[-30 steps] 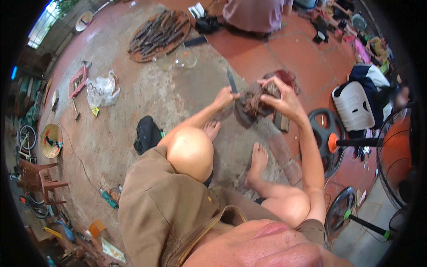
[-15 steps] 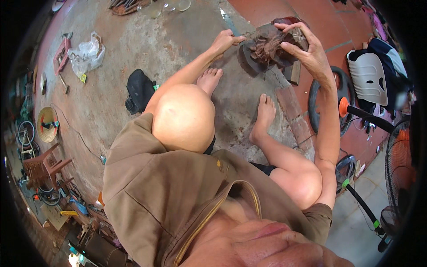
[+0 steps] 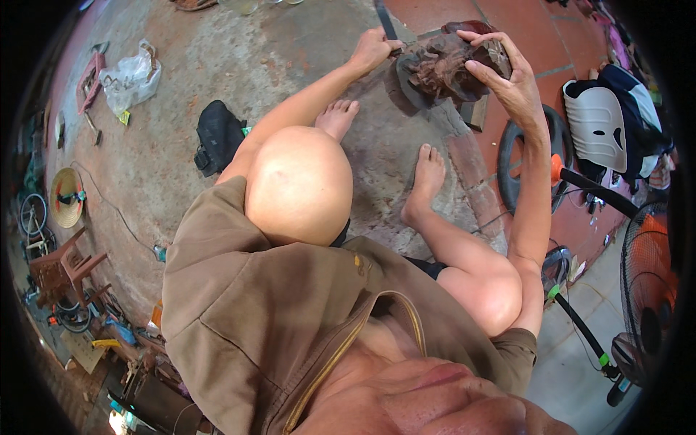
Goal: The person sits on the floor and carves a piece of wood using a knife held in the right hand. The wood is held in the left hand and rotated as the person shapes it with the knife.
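A dark brown wood carving point(image 3: 439, 71) with a rough, ridged surface stands in front of me, past my feet. My right hand point(image 3: 507, 81) reaches over its right side, thumb and fingers spread around the top and gripping it. Beside its left edge, my left hand point(image 3: 375, 52) is closed on a knife point(image 3: 386, 20), whose narrow blade points away from me. The knife's handle is mostly hidden in my fist. Whether the knife touches the carving I cannot tell.
A wooden block point(image 3: 475, 113) lies beside the carving. To the right are a black ring-shaped object point(image 3: 509, 177), a white slotted plastic piece point(image 3: 598, 119) and a fan point(image 3: 645, 268). Leftward lie a black bag point(image 3: 220, 136), a plastic bag point(image 3: 134, 81) and a straw hat point(image 3: 67, 197).
My left hand has shifted slightly up and right, and the knife blade has turned to stand steeper and look darker. My right hand keeps its hold on the carving.
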Tool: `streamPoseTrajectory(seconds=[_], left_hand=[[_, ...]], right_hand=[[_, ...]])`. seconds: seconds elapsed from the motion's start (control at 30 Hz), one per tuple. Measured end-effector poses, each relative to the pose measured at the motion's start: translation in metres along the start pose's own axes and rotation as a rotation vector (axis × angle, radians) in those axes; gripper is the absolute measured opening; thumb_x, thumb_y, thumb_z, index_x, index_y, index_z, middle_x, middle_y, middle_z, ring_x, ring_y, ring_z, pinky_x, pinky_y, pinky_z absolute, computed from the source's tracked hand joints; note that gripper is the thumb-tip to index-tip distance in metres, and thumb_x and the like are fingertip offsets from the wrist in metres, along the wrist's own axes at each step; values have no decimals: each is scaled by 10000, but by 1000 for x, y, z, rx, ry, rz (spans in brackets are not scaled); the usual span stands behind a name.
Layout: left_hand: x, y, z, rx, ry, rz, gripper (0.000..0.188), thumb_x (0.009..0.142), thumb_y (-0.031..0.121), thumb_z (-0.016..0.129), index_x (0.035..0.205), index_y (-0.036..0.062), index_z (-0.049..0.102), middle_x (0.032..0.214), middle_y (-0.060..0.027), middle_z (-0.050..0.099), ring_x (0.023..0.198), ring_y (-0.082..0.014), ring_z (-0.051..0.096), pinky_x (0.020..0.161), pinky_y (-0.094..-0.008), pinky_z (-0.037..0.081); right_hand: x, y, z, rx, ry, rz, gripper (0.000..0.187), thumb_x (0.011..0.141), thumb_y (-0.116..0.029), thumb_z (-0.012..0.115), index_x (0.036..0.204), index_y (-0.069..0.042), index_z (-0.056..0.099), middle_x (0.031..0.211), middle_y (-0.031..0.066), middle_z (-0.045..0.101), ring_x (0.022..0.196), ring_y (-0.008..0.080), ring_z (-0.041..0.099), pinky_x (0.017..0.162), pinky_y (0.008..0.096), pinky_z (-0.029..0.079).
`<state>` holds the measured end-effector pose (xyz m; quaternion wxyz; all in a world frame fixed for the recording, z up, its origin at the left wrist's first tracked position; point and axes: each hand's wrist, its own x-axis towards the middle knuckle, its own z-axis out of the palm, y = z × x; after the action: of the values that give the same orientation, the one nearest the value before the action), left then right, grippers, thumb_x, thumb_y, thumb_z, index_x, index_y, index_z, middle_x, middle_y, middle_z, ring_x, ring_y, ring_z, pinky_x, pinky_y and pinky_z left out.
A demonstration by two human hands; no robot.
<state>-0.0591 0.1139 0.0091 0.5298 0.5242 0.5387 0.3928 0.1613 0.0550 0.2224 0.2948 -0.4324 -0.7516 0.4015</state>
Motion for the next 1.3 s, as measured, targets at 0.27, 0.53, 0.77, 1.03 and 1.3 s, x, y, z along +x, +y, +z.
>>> streamPoseTrajectory(seconds=[0.27,0.53,0.77,1.03,1.3], left_hand=[[-14,11,8,214,-52,87,195,862,207,673,834,14,657,785,-45,677,689,-125,595,660,-296,488],[7,-9,3,-39,-9,59,259,853,266,687,817,14,639,725,-34,638,671,-140,577,612,-328,447],[-17,18,18,173,-16,73,311,823,301,703,849,-2,641,741,-60,647,690,-144,554,638,-332,439],[12,-2,15,240,53,123,274,814,259,695,850,-8,645,747,-78,654,707,-155,579,653,-340,450],[-12,16,22,205,38,158,237,797,212,698,808,-18,645,711,-148,647,686,-245,618,666,-393,463]], right_hand=[[-5,0,-1,-25,20,34,305,866,-215,699,1107,-58,595,1191,26,647,1024,125,605,902,288,481],[0,4,5,23,13,-20,310,864,-213,701,1101,-49,587,1189,27,650,1015,120,607,888,285,486],[-4,-1,-2,-50,18,18,312,862,-195,703,1109,-48,583,1206,31,644,1031,116,601,904,291,480],[-2,1,4,7,10,-5,319,861,-204,704,1114,-50,586,1201,35,648,1047,127,604,917,292,472],[-4,-2,4,-39,29,0,329,863,-222,701,1117,-50,583,1192,32,651,1045,132,608,911,297,481]])
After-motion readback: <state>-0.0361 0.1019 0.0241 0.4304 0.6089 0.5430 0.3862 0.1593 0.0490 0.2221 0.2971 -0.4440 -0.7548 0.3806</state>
